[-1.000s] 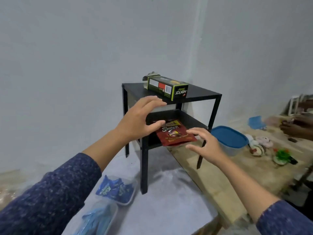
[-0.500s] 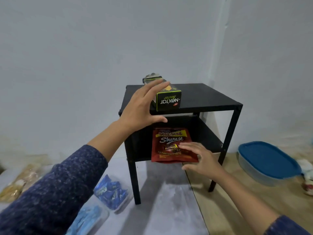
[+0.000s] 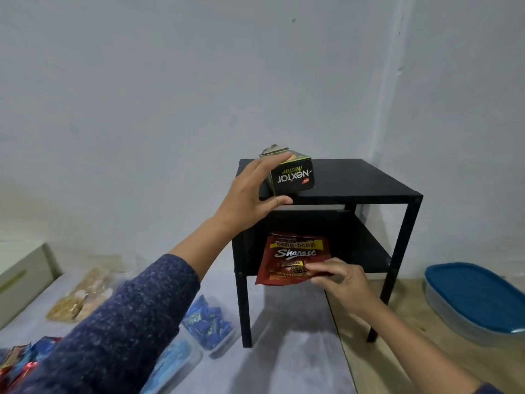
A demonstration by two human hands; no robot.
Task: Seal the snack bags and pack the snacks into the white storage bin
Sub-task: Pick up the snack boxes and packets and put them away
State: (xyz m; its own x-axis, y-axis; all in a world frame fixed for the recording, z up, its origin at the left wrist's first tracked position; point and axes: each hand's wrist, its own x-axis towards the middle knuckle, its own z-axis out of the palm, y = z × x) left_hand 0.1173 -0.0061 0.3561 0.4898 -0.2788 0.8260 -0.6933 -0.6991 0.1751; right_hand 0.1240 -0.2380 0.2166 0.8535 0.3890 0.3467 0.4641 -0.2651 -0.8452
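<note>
Your left hand (image 3: 250, 200): fingers spread along the near side of the black-and-green Nextar box (image 3: 292, 176), thumb curled under at the front edge of the black side table (image 3: 355, 180); whether the fingers truly clasp the box or only lie against it cannot be told; the box stands on the table top, just beyond your fingertips; your right hand (image 3: 343, 282): fingers and thumb pinching the lower right corner of the red Beng-Beng Share It pouch (image 3: 292, 257); the pouch lies on the table's lower shelf, its bottom edge overhanging the shelf front, directly below your left thumb; right of your right hand, well apart: clear container with a blue lid (image 3: 471, 294) on the wooden surface; below your left forearm: clear tub of blue wrapped sweets (image 3: 207, 322), a second tub of blue packets (image 3: 176, 362) nearer you; further left: clear bag of pale brown snacks (image 3: 82, 291); at the far left edge: a white bin wall (image 3: 25, 277).
</note>
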